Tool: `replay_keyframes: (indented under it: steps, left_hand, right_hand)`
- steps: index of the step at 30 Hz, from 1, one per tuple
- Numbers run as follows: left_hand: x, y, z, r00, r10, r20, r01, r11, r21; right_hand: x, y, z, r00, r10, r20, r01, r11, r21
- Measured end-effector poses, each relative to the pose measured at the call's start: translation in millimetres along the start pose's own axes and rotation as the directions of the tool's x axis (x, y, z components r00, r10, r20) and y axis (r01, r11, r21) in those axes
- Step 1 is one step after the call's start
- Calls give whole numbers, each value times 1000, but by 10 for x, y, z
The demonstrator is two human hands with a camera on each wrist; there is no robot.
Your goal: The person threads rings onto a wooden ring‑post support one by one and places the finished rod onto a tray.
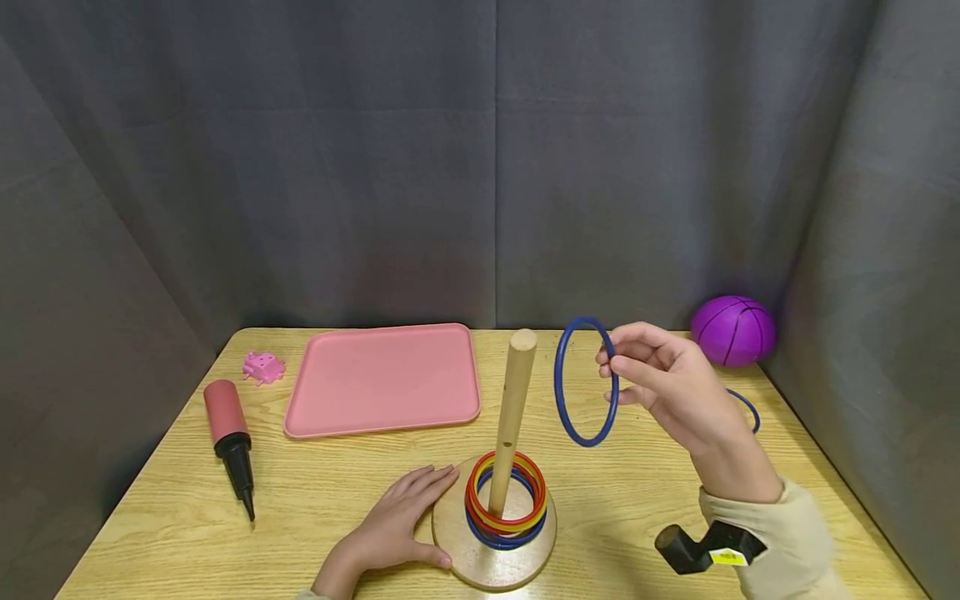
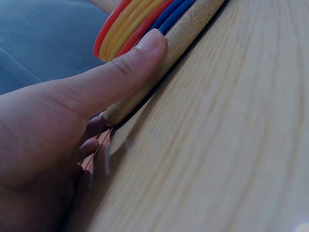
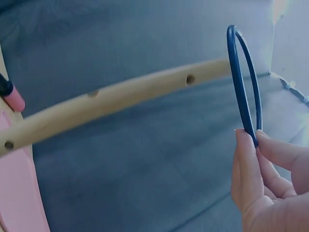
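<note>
My right hand (image 1: 682, 392) pinches a thin blue ring (image 1: 559, 383) between thumb and fingers. The ring hangs upright in the air, just right of a wooden post (image 1: 515, 400); in the right wrist view the ring (image 3: 238, 82) overlaps the post's far end. Around the foot of the post lie several stacked rings (image 1: 469, 500), red, yellow and blue. They sit on a round wooden base (image 1: 498, 579). Against the base's left edge rests my left hand (image 1: 397, 521), fingers extended, its thumb (image 2: 140, 58) touching the rim near the rings.
A pink tray (image 1: 382, 379) lies behind the post. Farther left are a pink toy (image 1: 263, 367) and a pink-and-black hand pump (image 1: 228, 425). At the back right sits a purple ball (image 1: 733, 331), with another blue ring (image 1: 753, 410) partly hidden behind my right hand. Grey curtains (image 1: 375, 167) surround the table.
</note>
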State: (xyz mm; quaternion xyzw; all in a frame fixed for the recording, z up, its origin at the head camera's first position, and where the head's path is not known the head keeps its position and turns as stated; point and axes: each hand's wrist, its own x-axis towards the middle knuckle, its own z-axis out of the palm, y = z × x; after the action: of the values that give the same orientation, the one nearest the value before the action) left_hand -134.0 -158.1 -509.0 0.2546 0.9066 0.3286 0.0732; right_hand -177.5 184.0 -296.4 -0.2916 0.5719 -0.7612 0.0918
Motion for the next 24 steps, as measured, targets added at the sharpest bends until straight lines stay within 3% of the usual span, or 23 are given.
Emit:
replay_keyframes:
  steps: [14, 24]
  left_hand:
    - [6, -6, 4, 1000, 9, -4, -8, 1000, 18]
    - [3, 0, 3, 1000, 4, -6, -3, 1000, 27]
  right_hand:
    - [122, 3, 269, 996, -16, -88, 17, 1000, 11]
    - [92, 105, 297, 988, 34, -153, -44, 997, -63]
